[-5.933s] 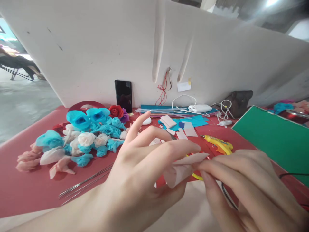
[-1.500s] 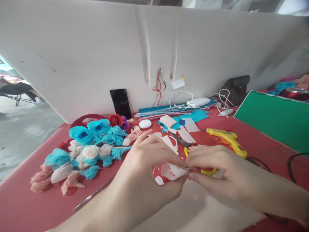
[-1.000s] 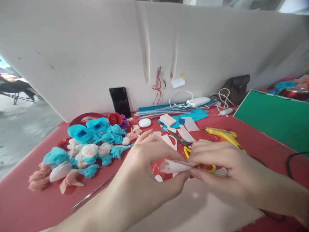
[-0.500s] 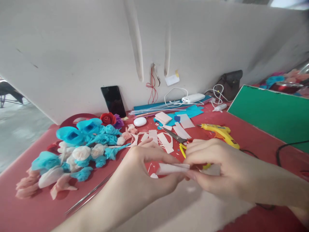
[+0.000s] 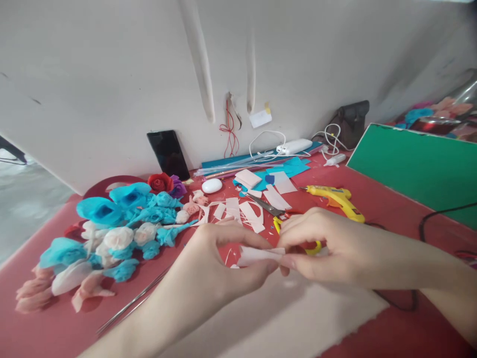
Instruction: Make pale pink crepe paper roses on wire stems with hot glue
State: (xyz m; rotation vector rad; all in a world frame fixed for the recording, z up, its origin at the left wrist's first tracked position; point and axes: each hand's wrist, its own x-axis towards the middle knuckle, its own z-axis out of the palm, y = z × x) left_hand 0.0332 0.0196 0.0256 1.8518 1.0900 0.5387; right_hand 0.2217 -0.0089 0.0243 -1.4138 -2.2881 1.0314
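Between my fingertips, the pale paper is showing a slimmer, flatter shape than a second or so ago, no longer flaring so wide at its left end. My left hand is curving around it, thumb and forefinger nearly closing on its two sides, while my right hand is pinching its right end tightly. I am reading this as the shaping coming along; whether anything is fastening the paper, I cannot tell.

Well left of my grip, flowers are crowding together, and thin wires are lying just beside my left forearm. Straight past the grip, paper scraps are lying scattered. Scissors are pointing away to the left, their yellow handles sitting so close behind my right fingers that I cannot tell whether they are touching. Under the grip, a pale sheet is spreading toward me, probably giving the easiest room. Farther right, a glue gun is lying nozzle leftward, and beyond it a green board is bounding that side.
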